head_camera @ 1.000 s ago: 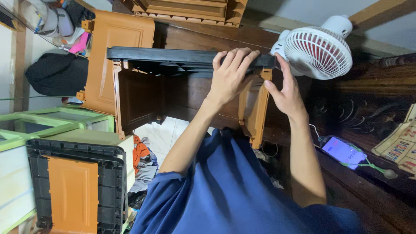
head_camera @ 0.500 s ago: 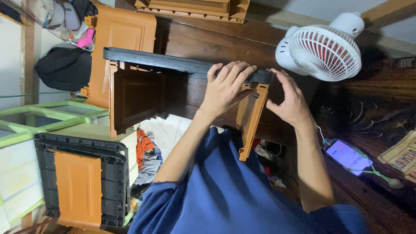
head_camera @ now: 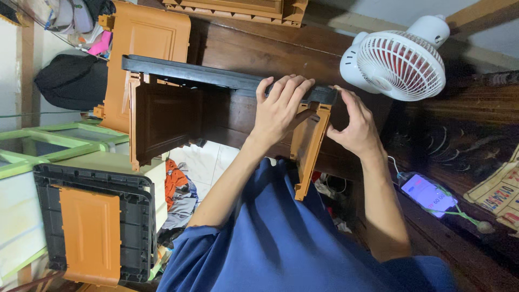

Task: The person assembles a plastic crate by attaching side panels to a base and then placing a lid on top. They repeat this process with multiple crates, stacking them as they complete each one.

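Since a second ago the orange side panel (head_camera: 309, 148) has swung closer under the black top frame (head_camera: 216, 77) (fan (head_camera: 400, 58) just right), left hand (head_camera: 281, 111) now clamped over frame and panel top, right hand (head_camera: 354, 127) cupping the panel's outer edge—joint looks nearly seated.

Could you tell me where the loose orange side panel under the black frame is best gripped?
Probably grip the orange panel by its long free edges, near the top where it meets the black frame. It hangs narrow and unsupported below. The right hand could take the fan-side edge, the left hand the other.
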